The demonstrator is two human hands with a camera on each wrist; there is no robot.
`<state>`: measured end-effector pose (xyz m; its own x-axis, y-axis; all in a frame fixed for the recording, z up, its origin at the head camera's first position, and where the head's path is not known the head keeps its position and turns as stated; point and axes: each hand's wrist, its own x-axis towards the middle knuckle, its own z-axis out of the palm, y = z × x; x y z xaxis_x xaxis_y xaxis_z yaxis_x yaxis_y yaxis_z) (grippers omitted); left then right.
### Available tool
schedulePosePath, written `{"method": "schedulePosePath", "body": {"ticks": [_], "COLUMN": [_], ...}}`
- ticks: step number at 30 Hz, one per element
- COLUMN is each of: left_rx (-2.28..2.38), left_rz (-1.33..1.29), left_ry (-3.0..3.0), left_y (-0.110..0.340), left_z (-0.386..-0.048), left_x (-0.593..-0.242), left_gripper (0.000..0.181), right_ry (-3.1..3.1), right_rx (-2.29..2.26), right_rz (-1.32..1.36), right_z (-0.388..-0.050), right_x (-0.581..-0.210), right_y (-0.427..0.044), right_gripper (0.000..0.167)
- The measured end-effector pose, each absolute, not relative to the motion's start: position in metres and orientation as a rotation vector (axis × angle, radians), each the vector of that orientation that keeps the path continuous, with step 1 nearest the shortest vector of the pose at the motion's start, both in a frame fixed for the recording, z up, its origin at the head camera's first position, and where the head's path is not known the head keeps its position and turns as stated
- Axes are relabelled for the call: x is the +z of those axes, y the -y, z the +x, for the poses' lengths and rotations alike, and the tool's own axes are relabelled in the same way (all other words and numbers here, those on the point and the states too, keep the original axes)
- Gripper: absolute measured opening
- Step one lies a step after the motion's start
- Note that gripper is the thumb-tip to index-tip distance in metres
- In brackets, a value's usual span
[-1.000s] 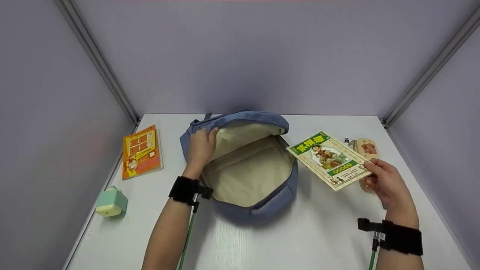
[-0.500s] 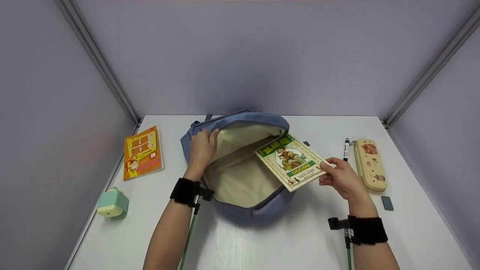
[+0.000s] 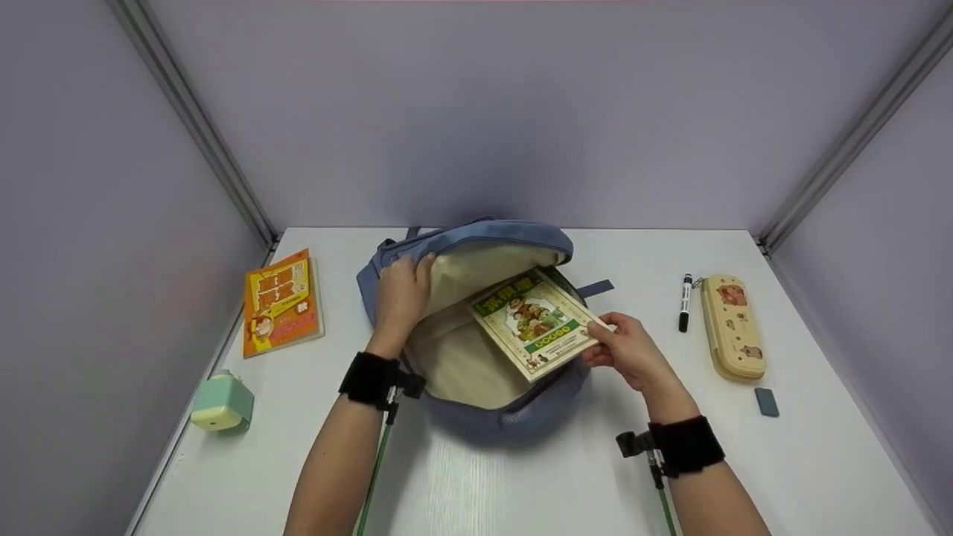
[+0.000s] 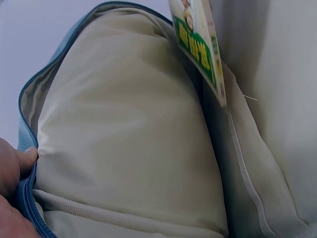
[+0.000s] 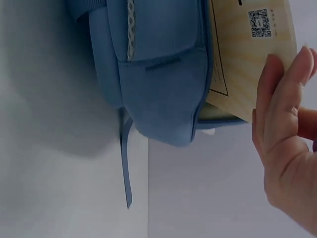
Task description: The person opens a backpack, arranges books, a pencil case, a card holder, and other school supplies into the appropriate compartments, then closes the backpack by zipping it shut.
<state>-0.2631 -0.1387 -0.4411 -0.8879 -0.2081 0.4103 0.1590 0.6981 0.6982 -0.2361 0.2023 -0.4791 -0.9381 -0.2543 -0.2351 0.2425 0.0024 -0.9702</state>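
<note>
Right fingers (image 5: 286, 99) moved leftward, pinching book (image 3: 532, 325).

"What's left of your backpack (image 3: 491, 429)?"
"A book (image 3: 280, 307) on the surface (image 3: 461, 491), with a sharpener (image 3: 222, 402) nearer me."
"And right?"
"A marker (image 3: 685, 301), then a pencil case (image 3: 733, 327) just beside it, a block (image 3: 767, 402) before the case."
"The other book (image 3: 532, 326)?"
"Partly in the backpack, between my left hand (image 3: 402, 296) and right hand (image 3: 629, 351)."
</note>
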Motion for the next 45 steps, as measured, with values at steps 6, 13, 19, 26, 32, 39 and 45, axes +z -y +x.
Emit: {"method": "schedulePosePath", "body": {"ticks": [6, 13, 19, 26, 32, 39, 45], "left_rx": [-1.077, -1.059, -1.065, -1.042, -1.034, -1.037, -1.038], "left_rz": [0.042, 0.034, 0.019, 0.016, 0.018, 0.019, -0.011], "left_ry": [2.451, 2.446, 2.453, 2.478, 2.476, 2.465, 2.443], "left_y": [0.138, 0.138, 0.138, 0.138, 0.137, 0.137, 0.138], "left_z": [-0.262, -0.261, -0.261, -0.26, -0.26, -0.259, -0.259], "left_x": [-0.441, -0.444, -0.444, -0.446, -0.446, -0.447, -0.448], "left_gripper": [0.044, 0.043, 0.044, 0.043, 0.043, 0.043, 0.043], "right_ry": [-1.904, -1.925, -2.0, -2.215, -2.257, -2.296, -2.486], "right_rx": [-1.953, -1.838, -1.757, -1.675, -1.655, -1.651, -1.515], "right_rz": [-0.005, -0.029, -0.044, 0.019, 0.042, 0.091, -0.119], "right_z": [-0.245, -0.25, -0.253, -0.257, -0.262, -0.268, -0.275], "right_x": [-0.491, -0.499, -0.499, -0.502, -0.508, -0.514, -0.519], "right_y": [-0.177, -0.162, -0.158, -0.154, -0.15, -0.141, -0.137], "right_gripper": [0.034, 0.053, 0.049, 0.041, 0.037, 0.035, 0.037]}}
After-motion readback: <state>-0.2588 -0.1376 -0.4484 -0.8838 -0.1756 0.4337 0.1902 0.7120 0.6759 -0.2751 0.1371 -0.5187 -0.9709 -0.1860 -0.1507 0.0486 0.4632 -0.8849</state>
